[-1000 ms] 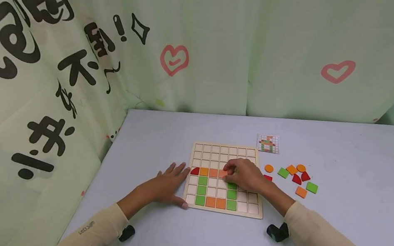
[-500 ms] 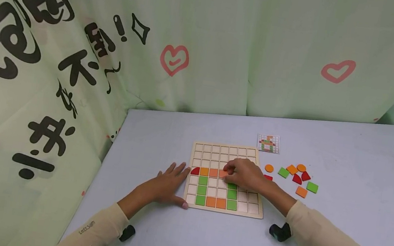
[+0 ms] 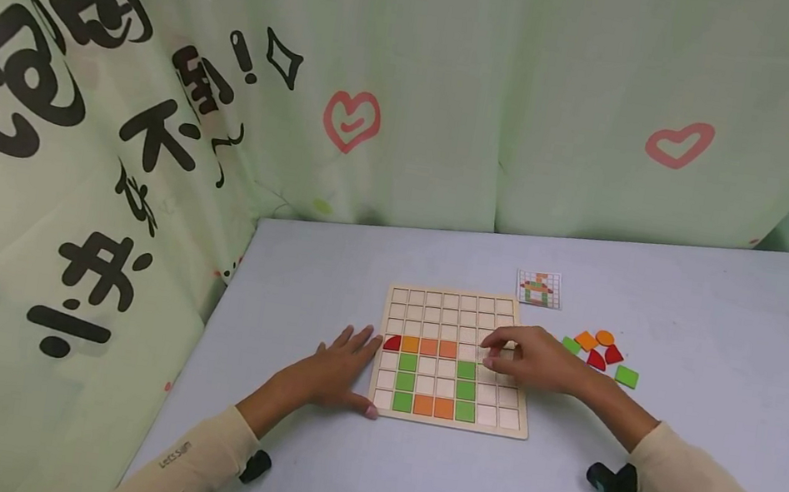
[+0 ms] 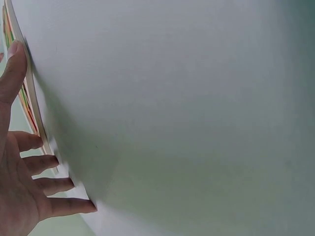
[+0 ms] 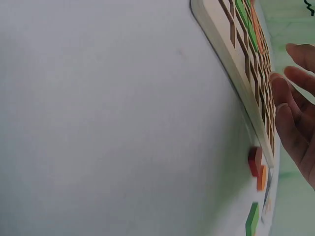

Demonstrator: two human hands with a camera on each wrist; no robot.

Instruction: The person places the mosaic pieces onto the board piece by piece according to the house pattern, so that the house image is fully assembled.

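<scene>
A wooden grid board (image 3: 425, 376) lies on the table, its cells partly filled with coloured tiles. One row has a red rounded tile (image 3: 392, 342), an orange-yellow square (image 3: 410, 345) and two orange squares side by side. Below run two columns of green squares (image 3: 405, 382), with two more orange squares in the bottom row. My left hand (image 3: 335, 368) rests at the board's left edge, fingers spread straight, thumb at the near corner. Over the board's right side hovers my right hand (image 3: 533, 358), fingers loosely bent, nothing between them in the right wrist view.
Loose tiles lie right of the board, among them an orange disc (image 3: 604, 338), a red tile (image 3: 596, 359) and a green square (image 3: 626, 376); my right hand and forearm hide others. A small pattern card (image 3: 539, 288) lies behind the board's far right corner. Patterned curtains surround the table.
My right hand has let go of the orange square in the row and moved right, uncovering that square and the green one below it. The left hand has stayed in place.
</scene>
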